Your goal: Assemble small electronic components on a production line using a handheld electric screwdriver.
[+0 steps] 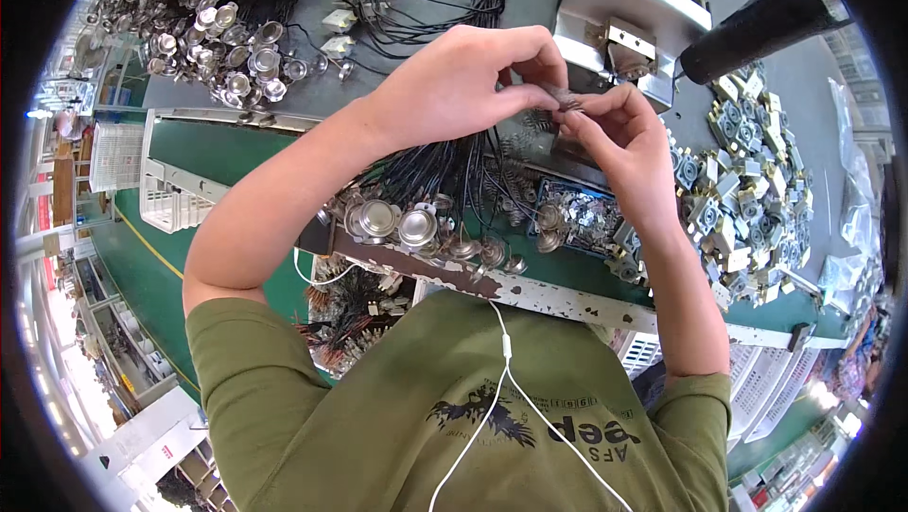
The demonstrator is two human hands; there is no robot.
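My left hand (473,77) reaches in over the bench, its thumb and fingers pinched together. Opposite it, my right hand (629,148) is also closed in a pinch, and the fingertips of both nearly meet. Between them shows a small grey coiled piece that looks like a metal spring (565,101); the fingers partly cover it. More coil springs (515,181) lie just below my hands. Beside these, a bundle of black wires with round metal caps (417,226) spreads toward the bench's near edge. A blue tray (579,189) of small metal parts sits under my right wrist.
A metal bench machine (629,1) stands beyond my hands, with a black cylindrical tool (766,25) at its right. Square switch-like parts (747,190) are heaped on the right. Many capped wires (227,30) pile up far left. White earphone cables (506,347) hang over my shirt.
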